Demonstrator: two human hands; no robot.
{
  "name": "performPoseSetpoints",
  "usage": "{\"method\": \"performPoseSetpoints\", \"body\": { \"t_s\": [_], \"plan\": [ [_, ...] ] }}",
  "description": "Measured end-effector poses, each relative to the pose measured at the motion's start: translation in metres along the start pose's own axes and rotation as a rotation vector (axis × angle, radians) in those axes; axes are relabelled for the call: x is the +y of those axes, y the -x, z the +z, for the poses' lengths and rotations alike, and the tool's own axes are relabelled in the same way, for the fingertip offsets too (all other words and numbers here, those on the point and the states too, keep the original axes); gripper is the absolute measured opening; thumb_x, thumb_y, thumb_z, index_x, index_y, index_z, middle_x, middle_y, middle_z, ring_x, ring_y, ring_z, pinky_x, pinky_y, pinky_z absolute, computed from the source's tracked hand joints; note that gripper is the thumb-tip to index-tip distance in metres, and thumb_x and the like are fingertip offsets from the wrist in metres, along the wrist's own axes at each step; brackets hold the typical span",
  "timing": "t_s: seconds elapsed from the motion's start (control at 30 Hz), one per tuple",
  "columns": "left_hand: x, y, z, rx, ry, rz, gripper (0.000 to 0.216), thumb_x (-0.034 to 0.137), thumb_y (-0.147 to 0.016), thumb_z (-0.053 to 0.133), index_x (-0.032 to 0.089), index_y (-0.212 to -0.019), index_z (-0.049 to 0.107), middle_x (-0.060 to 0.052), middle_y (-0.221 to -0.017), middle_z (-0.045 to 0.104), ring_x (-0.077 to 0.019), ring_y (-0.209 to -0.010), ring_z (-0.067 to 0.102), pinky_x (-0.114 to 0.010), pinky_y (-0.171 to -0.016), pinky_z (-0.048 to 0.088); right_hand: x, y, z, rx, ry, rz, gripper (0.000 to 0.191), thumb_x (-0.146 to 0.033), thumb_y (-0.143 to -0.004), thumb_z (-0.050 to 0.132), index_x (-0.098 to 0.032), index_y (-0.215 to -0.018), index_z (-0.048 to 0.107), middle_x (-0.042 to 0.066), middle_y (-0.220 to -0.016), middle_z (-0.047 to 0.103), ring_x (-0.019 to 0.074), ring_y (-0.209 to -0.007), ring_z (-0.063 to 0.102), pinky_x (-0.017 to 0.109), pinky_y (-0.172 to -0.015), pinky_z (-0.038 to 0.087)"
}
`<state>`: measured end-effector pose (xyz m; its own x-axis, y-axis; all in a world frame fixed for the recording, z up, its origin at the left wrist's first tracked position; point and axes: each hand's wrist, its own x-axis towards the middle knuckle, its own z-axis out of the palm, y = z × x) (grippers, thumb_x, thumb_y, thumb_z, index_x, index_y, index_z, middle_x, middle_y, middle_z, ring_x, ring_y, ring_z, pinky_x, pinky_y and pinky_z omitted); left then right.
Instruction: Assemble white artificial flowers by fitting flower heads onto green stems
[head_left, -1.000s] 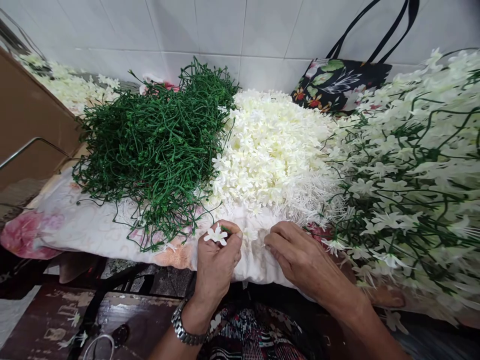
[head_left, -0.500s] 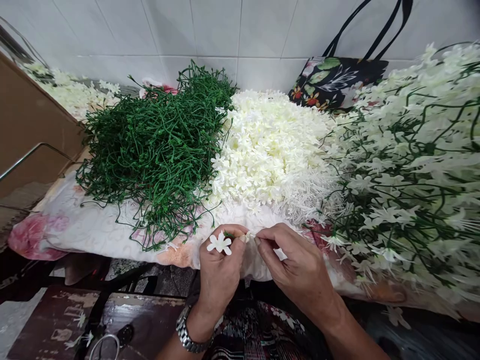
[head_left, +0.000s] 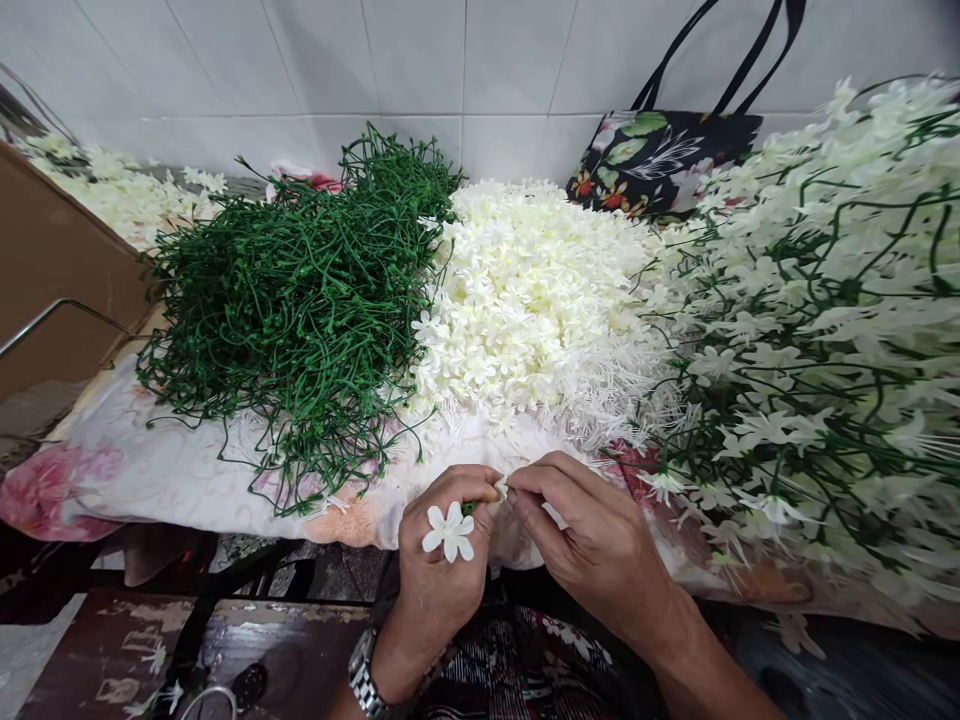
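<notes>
My left hand [head_left: 442,585], a watch on its wrist, pinches a green artificial flower stem [head_left: 469,508] near the cloth's front edge. One white five-petalled flower [head_left: 448,532] on that stem rests over the back of the hand. Thumb and forefinger of my right hand [head_left: 592,530] close on a small whitish flower piece [head_left: 502,488] at the left fingertips. The fingers mostly cover the join between piece and stem. Beyond my hands lie a heap of green stems [head_left: 300,300] and a pile of loose white flower heads [head_left: 525,290].
Finished-looking white flower sprays [head_left: 817,400] are heaped at the right. Thin white stamen pieces [head_left: 622,390] lie before the flower pile. A floral bag [head_left: 667,165] leans against the tiled wall [head_left: 420,70]. A cardboard box [head_left: 60,260] stands left on the flowered cloth [head_left: 180,480].
The view has shifted slightly. The white flower over my left hand has turned to face the camera more. Both hands stay together at the same small piece.
</notes>
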<state>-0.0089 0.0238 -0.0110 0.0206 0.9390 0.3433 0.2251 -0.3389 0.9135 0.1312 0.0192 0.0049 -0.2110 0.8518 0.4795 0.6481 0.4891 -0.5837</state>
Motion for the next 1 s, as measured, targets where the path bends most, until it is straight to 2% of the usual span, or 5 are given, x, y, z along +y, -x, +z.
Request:
{"method": "performPoseSetpoints", "body": {
  "t_s": [0.17, 0.43, 0.67, 0.83, 1.0],
  "plan": [
    [0.000, 0.005, -0.003, -0.016, 0.062, -0.103, 0.011, 0.014, -0.080, 0.057, 0.020, -0.078, 0.066, -0.002, -0.080, 0.072, -0.0164, -0.076, 0.067, -0.025, -0.070, 0.051, 0.001, 0.002, -0.001, 0.020, -0.025, -0.020, 0.016, -0.007, -0.087, 0.047, -0.014, -0.082, 0.061, 0.004, -0.069, 0.058, 0.0124, -0.065, 0.055, 0.023, -0.059, 0.047],
    [-0.015, 0.008, 0.003, 0.020, 0.176, -0.318, 0.007, 0.020, -0.078, 0.061, 0.018, -0.078, 0.068, -0.002, -0.068, 0.066, -0.0162, -0.063, 0.060, -0.025, -0.057, 0.046, -0.002, 0.002, 0.002, 0.021, 0.069, -0.071, 0.021, -0.010, -0.090, 0.045, -0.014, -0.079, 0.062, 0.005, -0.070, 0.059, 0.0141, -0.066, 0.057, 0.026, -0.060, 0.048],
    [-0.005, -0.001, 0.002, -0.002, 0.119, -0.113, 0.013, 0.008, -0.076, 0.059, 0.019, -0.071, 0.064, 0.001, -0.069, 0.063, -0.0130, -0.066, 0.058, -0.022, -0.062, 0.045, -0.002, 0.003, 0.001, -0.011, 0.053, -0.067, 0.021, -0.008, -0.089, 0.044, -0.013, -0.078, 0.061, 0.005, -0.068, 0.058, 0.0142, -0.065, 0.055, 0.026, -0.059, 0.046],
    [0.000, 0.002, 0.001, -0.046, -0.041, 0.084, 0.017, 0.004, -0.079, 0.056, 0.020, -0.080, 0.062, 0.001, -0.073, 0.062, -0.0118, -0.070, 0.058, -0.021, -0.066, 0.046, -0.001, 0.005, -0.002, -0.043, 0.067, -0.085, 0.022, -0.005, -0.089, 0.043, -0.012, -0.079, 0.060, 0.006, -0.069, 0.057, 0.0150, -0.067, 0.053, 0.028, -0.060, 0.045],
    [0.000, 0.001, -0.001, -0.073, -0.033, 0.063, 0.013, 0.007, -0.080, 0.057, 0.019, -0.078, 0.060, 0.001, -0.070, 0.062, -0.0121, -0.067, 0.057, -0.022, -0.062, 0.045, 0.000, 0.005, -0.004, -0.051, -0.021, -0.060, 0.018, -0.007, -0.089, 0.044, -0.014, -0.081, 0.059, 0.004, -0.070, 0.057, 0.0137, -0.066, 0.053, 0.026, -0.059, 0.046]
  ]
}}
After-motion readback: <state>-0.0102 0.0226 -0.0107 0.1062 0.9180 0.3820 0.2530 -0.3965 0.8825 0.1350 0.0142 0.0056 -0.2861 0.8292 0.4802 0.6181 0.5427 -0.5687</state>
